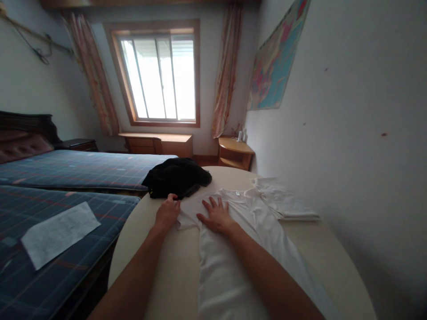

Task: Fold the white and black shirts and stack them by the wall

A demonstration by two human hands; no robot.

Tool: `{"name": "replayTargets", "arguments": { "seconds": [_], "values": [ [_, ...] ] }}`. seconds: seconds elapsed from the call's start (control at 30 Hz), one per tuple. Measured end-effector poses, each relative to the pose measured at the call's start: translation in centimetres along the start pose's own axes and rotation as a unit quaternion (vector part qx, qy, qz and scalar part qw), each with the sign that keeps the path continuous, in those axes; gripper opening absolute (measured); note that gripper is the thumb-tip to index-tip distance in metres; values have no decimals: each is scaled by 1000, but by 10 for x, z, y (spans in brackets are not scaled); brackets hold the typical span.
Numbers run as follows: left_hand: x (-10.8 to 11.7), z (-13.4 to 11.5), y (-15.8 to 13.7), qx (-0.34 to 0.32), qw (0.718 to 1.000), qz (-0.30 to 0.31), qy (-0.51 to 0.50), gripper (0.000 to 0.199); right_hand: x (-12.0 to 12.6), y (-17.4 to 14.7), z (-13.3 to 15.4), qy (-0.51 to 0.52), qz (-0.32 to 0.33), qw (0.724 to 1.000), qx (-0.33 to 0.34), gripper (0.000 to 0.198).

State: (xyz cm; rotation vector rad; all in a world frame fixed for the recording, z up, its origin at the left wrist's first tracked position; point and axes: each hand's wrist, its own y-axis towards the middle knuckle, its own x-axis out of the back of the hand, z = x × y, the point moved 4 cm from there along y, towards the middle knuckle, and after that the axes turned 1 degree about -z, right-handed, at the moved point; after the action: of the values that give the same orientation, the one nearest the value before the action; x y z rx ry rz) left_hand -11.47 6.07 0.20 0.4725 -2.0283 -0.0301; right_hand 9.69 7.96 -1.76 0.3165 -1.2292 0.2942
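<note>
**Touching a White Shirt (pixel 223 266) on a Round Table (pixel 175 275)**

You had two blue checked mattresses (pixel 100 171) on your left, side by side. The round table was right in front of you, and it was cream. Past it was a bright window (pixel 160 80), with a low wooden desk (pixel 175 138) under it. A colorful map (pixel 276 62) hung on the wall to your right.

The white shirt lay on the table, a bit wrinkly, with its neck away from you. Near its top left was a lump of black cloth (pixel 173 175). Some folded white cloth (pixel 287 202) sat beside its right shoulder. A sheet of paper (pixel 60 235) lay on the near mattress.

Your right hand (pixel 215 215) was open, palm down, with its fingers spread wide on the shirt. It rested there and gripped nothing. Your left hand (pixel 167 215) was at the end of the sleeve (pixel 190 213) on your left. Its fingers were bent close together by the edge, but you could not tell if they pinched the cloth.
</note>
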Motion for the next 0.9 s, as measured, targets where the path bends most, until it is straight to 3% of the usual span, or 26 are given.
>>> {"name": "replayTargets", "arguments": {
  "seconds": [0.13,0.23,0.3,0.57,0.77,0.9],
  "values": [
    [-2,1,4,-32,997,-25,-59,33,5,-7,5,2,-28,999,29,74],
    [0,2,7,-25,990,-69,-123,32,12,-22,22,15,-69,992,102,65],
    [-1,3,8,-3,988,-67,-142,31,14,-32,36,18,-82,985,153,57],
    [-5,11,10,29,994,-39,-98,28,7,-41,76,-39,-104,972,207,19],
    [-3,14,8,32,997,-20,-64,35,-1,-44,77,17,-90,962,258,18],
    [0,13,1,57,997,33,44,35,2,-50,73,98,-53,942,318,23]
  ]
}}
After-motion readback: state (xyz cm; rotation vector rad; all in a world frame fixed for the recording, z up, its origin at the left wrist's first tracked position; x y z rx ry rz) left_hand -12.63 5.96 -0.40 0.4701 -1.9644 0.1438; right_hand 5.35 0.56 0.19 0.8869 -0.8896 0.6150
